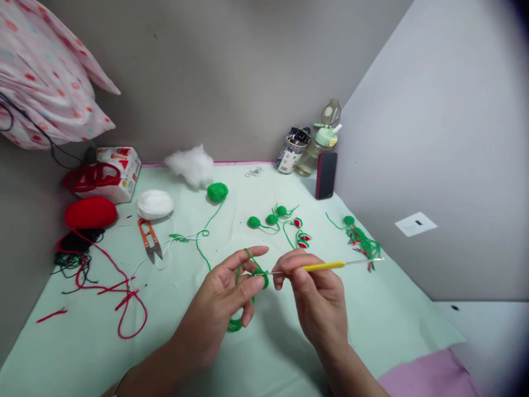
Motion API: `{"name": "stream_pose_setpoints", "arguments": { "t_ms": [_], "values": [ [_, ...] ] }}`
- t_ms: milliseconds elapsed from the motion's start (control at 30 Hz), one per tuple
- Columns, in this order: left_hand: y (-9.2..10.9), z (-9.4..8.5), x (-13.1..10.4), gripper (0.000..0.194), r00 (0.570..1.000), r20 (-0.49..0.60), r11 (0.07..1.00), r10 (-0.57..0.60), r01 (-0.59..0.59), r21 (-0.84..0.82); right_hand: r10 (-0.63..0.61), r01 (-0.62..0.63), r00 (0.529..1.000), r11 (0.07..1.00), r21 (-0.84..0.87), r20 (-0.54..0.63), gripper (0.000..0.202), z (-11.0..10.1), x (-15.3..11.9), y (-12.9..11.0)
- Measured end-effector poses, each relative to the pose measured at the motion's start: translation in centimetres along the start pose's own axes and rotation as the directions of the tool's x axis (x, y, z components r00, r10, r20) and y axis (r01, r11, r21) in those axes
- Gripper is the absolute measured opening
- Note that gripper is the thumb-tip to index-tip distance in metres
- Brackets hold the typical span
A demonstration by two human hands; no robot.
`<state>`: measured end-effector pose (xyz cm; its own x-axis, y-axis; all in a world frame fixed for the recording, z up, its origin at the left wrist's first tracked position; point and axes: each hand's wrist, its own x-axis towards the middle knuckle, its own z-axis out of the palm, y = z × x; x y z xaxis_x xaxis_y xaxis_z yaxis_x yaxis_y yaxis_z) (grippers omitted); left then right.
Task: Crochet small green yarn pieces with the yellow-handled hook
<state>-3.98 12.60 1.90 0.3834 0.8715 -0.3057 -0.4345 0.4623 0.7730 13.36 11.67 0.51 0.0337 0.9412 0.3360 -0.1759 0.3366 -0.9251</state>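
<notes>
My left hand [231, 298] pinches a small green crochet piece [265, 279] between thumb and fingers, with green yarn looped over the raised index finger. More green yarn [234, 325] hangs in loops below that hand. In my right hand [316, 292] is a crochet hook with a yellow handle [324, 266]; its thin metal tip reaches left into the green piece. A strand runs from the left hand up to a green yarn ball [217, 192] on the table.
Orange snips [149, 241], a white yarn ball [155, 204] and a red one [91, 213] lie left. Small green balls [271, 219] and watermelon-like pieces [303, 237] sit beyond my hands. A phone [326, 176], bottle [316, 151] and pen cup [291, 154] stand back right.
</notes>
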Motion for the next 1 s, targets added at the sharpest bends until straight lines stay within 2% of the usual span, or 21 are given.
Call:
{"name": "stream_pose_setpoints", "arguments": {
  "t_ms": [100,300,500,867,1000],
  "values": [
    [0.2,-0.1,0.2,0.037,1.0,0.009,1.0,-0.013,0.013,0.0,-0.003,0.003,1.0,1.0,0.028,0.01,0.018,-0.2,0.1,-0.2],
    [0.4,-0.4,0.4,0.033,1.0,-0.011,1.0,-0.008,0.008,0.004,-0.032,0.033,0.998,0.999,0.014,-0.058,0.019,-0.7,0.8,-0.6],
    [0.3,-0.3,0.5,0.035,1.0,-0.004,1.0,-0.015,0.015,0.008,-0.009,0.011,0.999,0.999,0.032,-0.042,0.02,-0.6,0.7,-0.6],
    [-0.1,-0.1,0.3,0.033,0.999,-0.034,0.998,0.031,-0.029,0.053,0.079,-0.079,0.997,0.98,0.183,0.007,0.019,0.4,0.7,-0.6],
    [-0.8,0.2,0.2,0.039,1.0,0.008,1.0,0.003,-0.003,0.031,0.058,-0.063,0.998,0.986,0.157,0.037,0.017,0.9,0.0,-0.2]
  ]
}}
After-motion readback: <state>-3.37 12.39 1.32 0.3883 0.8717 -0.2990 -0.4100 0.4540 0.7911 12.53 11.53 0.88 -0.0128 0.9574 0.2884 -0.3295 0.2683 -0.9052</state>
